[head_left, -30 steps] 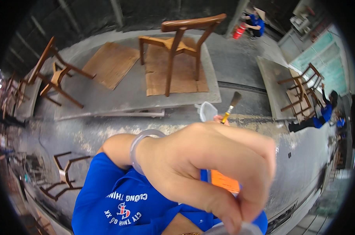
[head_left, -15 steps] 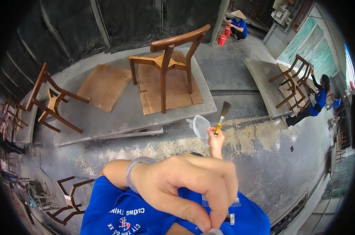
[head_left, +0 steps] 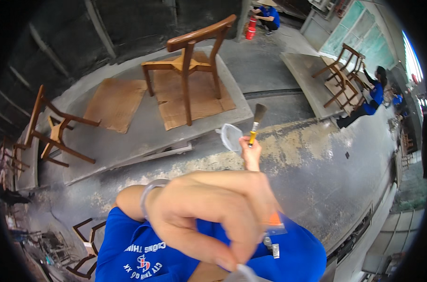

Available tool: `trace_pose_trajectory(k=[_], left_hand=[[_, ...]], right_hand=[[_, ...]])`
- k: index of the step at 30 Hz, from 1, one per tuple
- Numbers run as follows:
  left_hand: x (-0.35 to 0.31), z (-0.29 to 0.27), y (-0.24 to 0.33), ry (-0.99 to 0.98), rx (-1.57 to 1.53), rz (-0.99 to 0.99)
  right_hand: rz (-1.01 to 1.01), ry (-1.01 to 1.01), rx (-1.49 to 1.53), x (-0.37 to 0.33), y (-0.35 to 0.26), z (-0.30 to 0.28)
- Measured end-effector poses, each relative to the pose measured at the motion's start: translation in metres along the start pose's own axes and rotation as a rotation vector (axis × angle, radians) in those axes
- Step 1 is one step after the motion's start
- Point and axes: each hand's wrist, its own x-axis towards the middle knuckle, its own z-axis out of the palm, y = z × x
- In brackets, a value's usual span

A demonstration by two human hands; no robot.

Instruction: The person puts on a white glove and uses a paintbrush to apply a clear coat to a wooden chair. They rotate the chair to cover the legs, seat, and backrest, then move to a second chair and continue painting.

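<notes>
Close up in the lower middle, my left hand, with a clear bangle at its wrist, curls with thumb and forefinger pinched. A whitish translucent thing at their tips runs off the lower edge; its kind cannot be made out. Farther out, my right hand is closed round the yellow handle of a paintbrush, its dark bristles pointing up. A translucent plastic container sits against the same hand, apparently held with the brush. Beyond, a brown wooden chair frame stands on cardboard.
A low grey platform spans the left and middle, with another chair frame at its left end. At right, a person in blue handles a chair frame on a second platform. Another person crouches by red buckets.
The whole view has shifted, so the chairs and platforms appear farther left and mostly higher. My left hand keeps its pinch, and my right hand still holds the brush upright.
</notes>
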Motion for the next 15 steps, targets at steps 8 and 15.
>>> trace_pose_trajectory(k=[8, 15], left_hand=[[0.004, -0.006, -0.011, -0.136, -0.015, 0.295], [-0.003, 0.019, 0.016, 0.016, -0.381, -0.152]], right_hand=[[0.028, -0.015, 0.059, -0.018, -0.004, 0.002], [0.044, 0.017, 0.053, -0.028, 0.014, 0.004]])
